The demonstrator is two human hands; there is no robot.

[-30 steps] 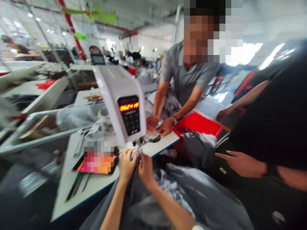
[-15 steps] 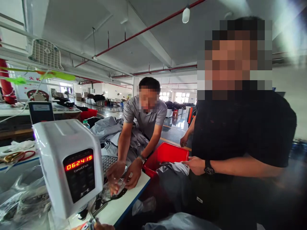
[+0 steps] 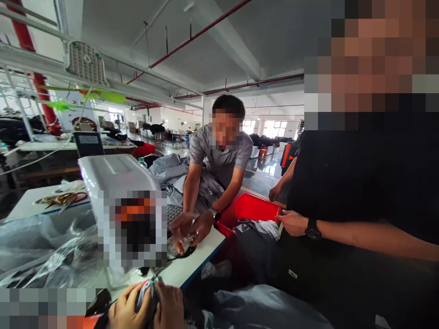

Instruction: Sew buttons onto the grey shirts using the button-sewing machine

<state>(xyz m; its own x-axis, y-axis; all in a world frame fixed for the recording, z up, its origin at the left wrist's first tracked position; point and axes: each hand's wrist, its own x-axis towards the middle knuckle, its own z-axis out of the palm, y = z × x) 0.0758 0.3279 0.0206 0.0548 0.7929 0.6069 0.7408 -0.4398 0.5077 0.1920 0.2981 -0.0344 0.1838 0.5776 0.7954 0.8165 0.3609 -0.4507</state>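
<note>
At the bottom of the view, my left hand (image 3: 128,305) and my right hand (image 3: 170,304) are side by side, fingers bent around a bunched piece of grey cloth (image 3: 148,298). A little red shows at the cloth's upper edge. Just above my hands stands a white machine (image 3: 116,171) with a dark front panel, blurred out. The cloth's top is close to the machine's lower parts, and I cannot tell whether they touch. Whatever lies under my palms is hidden.
Across the white table (image 3: 202,246), a co-worker in grey reaches over clear plastic (image 3: 187,242). Another person in black stands close at right, holding grey fabric by a red bin (image 3: 252,205). Plastic bags (image 3: 58,256) and scissors (image 3: 66,198) lie left; grey garments (image 3: 168,164) are piled behind.
My view has shifted, so the machine and co-workers sit differently. Both my hands and the grey cloth have come much further into view. The co-worker in grey still handles the plastic.
</note>
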